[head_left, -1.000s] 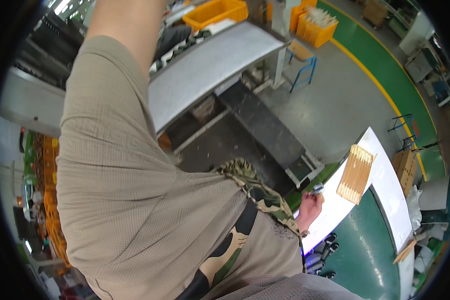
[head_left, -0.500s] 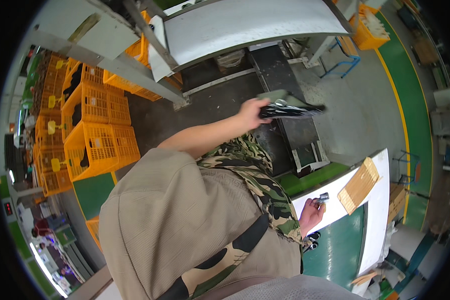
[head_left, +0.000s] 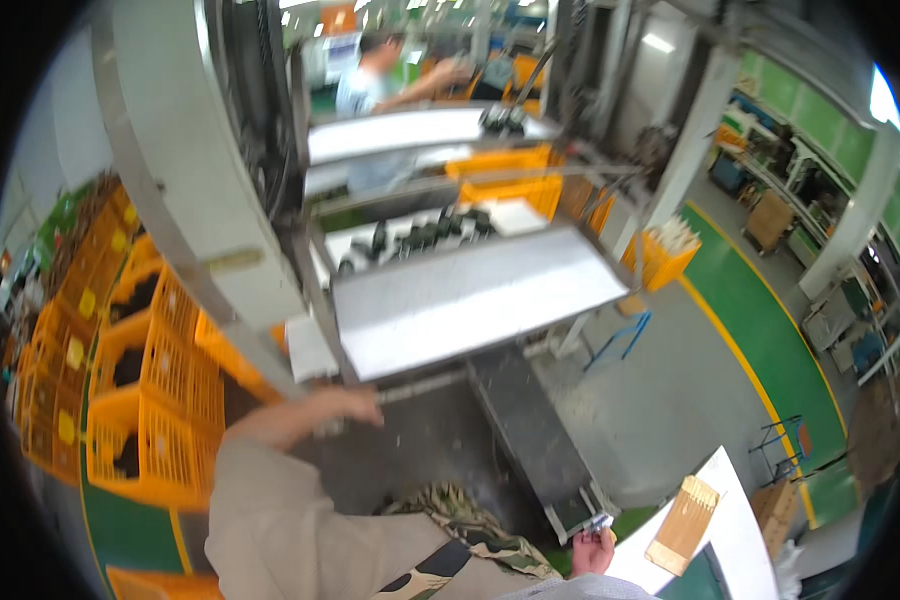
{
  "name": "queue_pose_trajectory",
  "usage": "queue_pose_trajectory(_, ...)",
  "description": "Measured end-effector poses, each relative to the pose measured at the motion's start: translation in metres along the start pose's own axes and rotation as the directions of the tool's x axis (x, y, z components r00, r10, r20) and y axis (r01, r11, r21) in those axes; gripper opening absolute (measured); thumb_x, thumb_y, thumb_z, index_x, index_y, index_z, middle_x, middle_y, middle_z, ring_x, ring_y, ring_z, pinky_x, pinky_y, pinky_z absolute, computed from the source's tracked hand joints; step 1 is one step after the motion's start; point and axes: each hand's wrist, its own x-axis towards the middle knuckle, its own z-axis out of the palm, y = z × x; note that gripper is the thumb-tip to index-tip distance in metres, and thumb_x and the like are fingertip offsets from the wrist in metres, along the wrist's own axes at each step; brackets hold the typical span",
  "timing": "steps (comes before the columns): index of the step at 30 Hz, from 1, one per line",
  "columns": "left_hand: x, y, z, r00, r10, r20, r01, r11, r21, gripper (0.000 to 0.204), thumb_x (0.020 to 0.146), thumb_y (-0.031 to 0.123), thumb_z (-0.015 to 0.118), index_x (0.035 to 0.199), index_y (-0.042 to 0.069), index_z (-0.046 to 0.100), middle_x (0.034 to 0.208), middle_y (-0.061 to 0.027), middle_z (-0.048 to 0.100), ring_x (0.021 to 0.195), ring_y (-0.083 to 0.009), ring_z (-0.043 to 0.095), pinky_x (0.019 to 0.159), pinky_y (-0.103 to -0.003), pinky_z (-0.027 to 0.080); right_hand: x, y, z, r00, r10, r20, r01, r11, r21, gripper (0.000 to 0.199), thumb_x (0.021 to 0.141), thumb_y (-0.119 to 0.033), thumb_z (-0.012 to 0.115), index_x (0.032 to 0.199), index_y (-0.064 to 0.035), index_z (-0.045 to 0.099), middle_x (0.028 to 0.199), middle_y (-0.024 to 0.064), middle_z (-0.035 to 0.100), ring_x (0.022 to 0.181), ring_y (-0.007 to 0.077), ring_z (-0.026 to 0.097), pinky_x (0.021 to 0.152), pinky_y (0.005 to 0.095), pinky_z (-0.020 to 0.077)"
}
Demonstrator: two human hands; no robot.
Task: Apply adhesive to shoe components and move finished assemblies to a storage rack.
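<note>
My left hand point(head_left: 355, 405), somewhat blurred, reaches out over the dark floor near the front edge of a sloped white tabletop point(head_left: 480, 300). Its fingers look stretched out, and nothing shows in them. Low at the right, my right hand point(head_left: 592, 553) grips a small silvery, rounded metal piece point(head_left: 599, 522) between fingers and thumb. That hand is beside a white worktable point(head_left: 735, 500), where a tan, ridged flat board point(head_left: 682, 525) lies. Several dark green and black pieces point(head_left: 435, 232) lie on a white surface beyond the sloped top.
Stacked orange crates point(head_left: 155, 410) with dark contents stand at the left, next to a grey post point(head_left: 185, 180). A long black bench-like platform point(head_left: 530, 430) runs below the sloped top. Another person point(head_left: 370, 85) stands at the far tables. An orange crate point(head_left: 665, 255) holds pale pieces.
My left hand has swung left, and the dark piece it held no longer shows in it. The view has tilted up, bringing in the far tables. My right hand keeps the metal piece.
</note>
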Motion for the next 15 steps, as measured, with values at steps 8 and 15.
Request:
queue_pose_trajectory(8,-0.151,0.498,-0.070,-0.085,0.966,-0.244,-0.556,0.157,0.816,0.035,0.079,0.015,0.070,0.111,0.002,0.065,0.111,-0.0171,0.067,0.095,-0.0257,0.067,0.083,-0.033,0.053,0.036,0.024,0.023,0.992,-0.028,0.120,0.009,0.988,0.157,0.014,0.088,-0.019,0.064,0.100,-0.0121,0.063,0.090,0.0054,0.068,0.075,0.0234,0.063,0.069,0.0412,0.0493)
queue_pose_trajectory(15,-0.242,0.745,-0.178,-0.319,0.887,-0.335,0.233,0.416,0.879,0.044,0.077,0.029,0.070,0.112,0.002,0.066,0.111,-0.0199,0.067,0.100,-0.0330,0.065,0.089,-0.042,0.049,0.071,0.027,0.049,0.985,0.022,0.174,-0.052,0.984,0.169,0.012,0.091,-0.022,0.060,0.094,-0.0117,0.067,0.083,0.0025,0.069,0.074,0.0210,0.063,0.072,0.0416,0.0485)
